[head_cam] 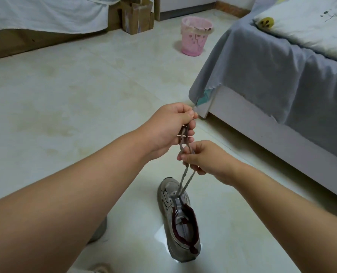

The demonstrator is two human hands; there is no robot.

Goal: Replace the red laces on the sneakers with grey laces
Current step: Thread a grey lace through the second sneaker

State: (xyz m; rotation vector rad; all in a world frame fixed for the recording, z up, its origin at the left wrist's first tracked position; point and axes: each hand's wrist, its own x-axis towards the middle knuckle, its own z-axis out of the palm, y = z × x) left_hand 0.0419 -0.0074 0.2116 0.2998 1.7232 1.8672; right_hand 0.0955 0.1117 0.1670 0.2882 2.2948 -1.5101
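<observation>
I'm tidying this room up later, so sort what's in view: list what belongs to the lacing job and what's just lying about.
Part of the job:
- grey lace, both strands pulled up from the shoe
- sneaker on the floor
- left hand and right hand, both gripping the lace

Just lying about:
- pink bin
- cardboard boxes
- bed with grey sheet
- pillow

A: What is hiding behind the left forearm (55, 203)?

B: A second shoe (99, 231); only a grey sliver is showing, so its laces are staying out of sight.

A: And the lace (185, 181)?

B: Its upper ends are disappearing inside the left hand (171, 128) and right hand (205, 159), so the tips are hiding. Where it is threading through the sneaker (180, 221) is blurring too small to tell.

A: The bottom edge?

B: It is cutting off something pale (99, 268). The picture's edges are also cropping the bed (282, 79) and both elbows.
</observation>
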